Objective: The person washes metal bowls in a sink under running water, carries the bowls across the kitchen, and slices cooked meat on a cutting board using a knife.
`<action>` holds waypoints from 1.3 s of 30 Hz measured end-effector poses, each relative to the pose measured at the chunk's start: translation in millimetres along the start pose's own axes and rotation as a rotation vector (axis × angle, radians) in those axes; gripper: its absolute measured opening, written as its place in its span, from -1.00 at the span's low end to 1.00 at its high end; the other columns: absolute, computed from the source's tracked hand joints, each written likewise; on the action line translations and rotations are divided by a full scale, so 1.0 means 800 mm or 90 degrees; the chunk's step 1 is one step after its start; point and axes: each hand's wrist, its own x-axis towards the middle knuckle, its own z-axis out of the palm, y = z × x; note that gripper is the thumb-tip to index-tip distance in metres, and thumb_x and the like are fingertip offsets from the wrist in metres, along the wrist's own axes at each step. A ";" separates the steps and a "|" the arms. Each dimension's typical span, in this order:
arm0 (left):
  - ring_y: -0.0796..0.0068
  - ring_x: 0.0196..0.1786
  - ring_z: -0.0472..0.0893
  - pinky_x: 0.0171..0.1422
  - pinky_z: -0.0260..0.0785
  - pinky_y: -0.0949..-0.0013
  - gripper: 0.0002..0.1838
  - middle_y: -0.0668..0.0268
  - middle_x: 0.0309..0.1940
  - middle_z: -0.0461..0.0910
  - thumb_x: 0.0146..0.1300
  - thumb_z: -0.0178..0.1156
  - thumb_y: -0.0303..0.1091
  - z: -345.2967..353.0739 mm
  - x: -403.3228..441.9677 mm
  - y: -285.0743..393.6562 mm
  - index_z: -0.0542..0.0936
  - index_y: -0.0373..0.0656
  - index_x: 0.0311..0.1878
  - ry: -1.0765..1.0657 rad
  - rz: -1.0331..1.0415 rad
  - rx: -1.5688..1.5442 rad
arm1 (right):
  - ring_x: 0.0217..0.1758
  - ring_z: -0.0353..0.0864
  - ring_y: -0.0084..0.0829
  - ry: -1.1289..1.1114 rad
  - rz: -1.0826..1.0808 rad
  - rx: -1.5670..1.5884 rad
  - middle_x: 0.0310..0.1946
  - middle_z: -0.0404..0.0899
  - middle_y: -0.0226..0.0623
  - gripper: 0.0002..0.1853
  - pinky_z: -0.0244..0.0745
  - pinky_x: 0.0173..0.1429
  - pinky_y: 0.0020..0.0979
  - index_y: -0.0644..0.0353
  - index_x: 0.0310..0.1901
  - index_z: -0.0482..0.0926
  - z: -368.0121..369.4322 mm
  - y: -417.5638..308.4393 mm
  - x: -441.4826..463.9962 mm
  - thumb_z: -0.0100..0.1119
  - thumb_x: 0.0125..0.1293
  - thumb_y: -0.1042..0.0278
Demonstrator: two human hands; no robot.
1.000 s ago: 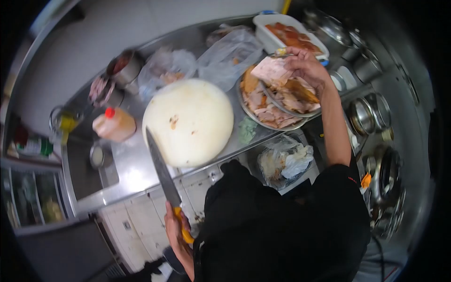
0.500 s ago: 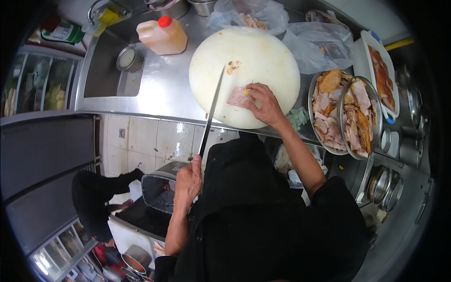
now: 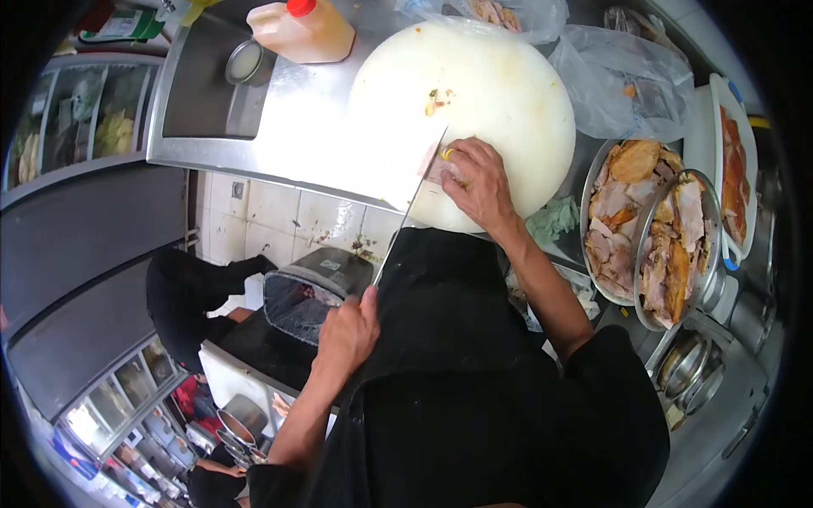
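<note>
My left hand [image 3: 345, 339] is wrapped round the handle of a long knife [image 3: 410, 212], its thumb along the top. The blade reaches up over the near part of a round white cutting board [image 3: 517, 93] and crosses a pale pink slice of meat [image 3: 428, 161]. Bent fingers of my right hand [image 3: 478, 182] press the slice against the board, just right of the blade. Something small and yellow shows at a fingertip. Small brown scraps [image 3: 439, 102] lie farther up the board.
Metal trays of cut meat [image 3: 622, 203] stand right, beside a white dish [image 3: 732, 178]. Plastic bags [image 3: 622, 80] lie behind. A red-capped jug [image 3: 303, 34] and sink [image 3: 207, 93] are left. A green cloth [image 3: 552, 220] touches the board. A bin [image 3: 309, 296] and a bent person [image 3: 190, 296] are lower left.
My right hand has come from the meat trays to the board with the slice. The knife has swung over to the slice, and the whole view has turned and shifted.
</note>
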 end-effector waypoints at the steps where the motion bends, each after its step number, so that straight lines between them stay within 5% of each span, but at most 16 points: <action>1: -0.44 -0.15 0.59 0.02 0.42 -0.25 -0.37 -0.36 -0.37 0.59 0.54 -0.15 0.05 0.011 0.020 0.000 0.60 -0.39 -0.33 0.015 0.027 -0.008 | 0.14 0.52 -0.13 0.001 -0.005 0.003 -0.02 0.61 -0.16 -0.72 0.37 0.28 -0.15 0.28 -0.15 0.64 0.003 0.003 0.001 0.30 0.09 0.37; 13: -0.48 -0.14 0.57 0.03 0.42 -0.24 -0.36 -0.45 -0.35 0.55 0.53 -0.11 0.06 0.013 0.001 0.012 0.60 -0.42 -0.35 -0.006 -0.046 -0.012 | 0.13 0.51 -0.06 0.046 0.027 0.028 -0.05 0.59 -0.15 -0.72 0.39 0.27 -0.14 0.31 -0.18 0.62 0.002 0.000 0.000 0.33 0.05 0.41; 18: -0.47 -0.15 0.56 0.00 0.41 -0.24 -0.33 -0.43 -0.36 0.54 0.53 -0.12 0.08 0.005 0.043 0.046 0.59 -0.43 -0.35 0.084 0.059 -0.072 | 0.10 0.52 -0.06 0.007 0.063 0.138 -0.06 0.60 -0.13 -0.80 0.45 0.21 -0.19 0.36 -0.19 0.61 -0.010 0.011 0.000 0.24 0.12 0.54; 25: -0.49 -0.15 0.55 0.02 0.39 -0.26 -0.32 -0.44 -0.37 0.54 0.54 -0.15 0.08 0.025 -0.005 0.018 0.59 -0.43 -0.36 -0.018 -0.043 -0.010 | 0.12 0.51 -0.05 0.021 0.024 0.099 -0.05 0.58 -0.11 -0.80 0.46 0.21 -0.19 0.36 -0.19 0.60 -0.015 0.008 -0.004 0.24 0.11 0.55; 29: -0.46 -0.15 0.57 0.02 0.39 -0.27 -0.33 -0.43 -0.37 0.55 0.54 -0.15 0.07 0.026 0.056 0.047 0.60 -0.44 -0.34 0.037 0.062 -0.066 | 0.16 0.49 -0.05 0.017 0.022 0.075 -0.01 0.58 -0.11 -0.74 0.45 0.25 -0.18 0.36 -0.13 0.60 -0.009 0.013 -0.008 0.29 0.11 0.54; 39: -0.43 -0.10 0.57 0.04 0.40 -0.23 -0.36 -0.40 -0.31 0.57 0.54 -0.16 0.04 0.038 0.008 0.026 0.61 -0.42 -0.28 -0.023 -0.044 -0.002 | 0.16 0.51 -0.06 0.031 0.034 0.077 0.02 0.59 -0.09 -0.70 0.46 0.25 -0.17 0.36 -0.10 0.60 -0.010 0.014 -0.013 0.31 0.09 0.54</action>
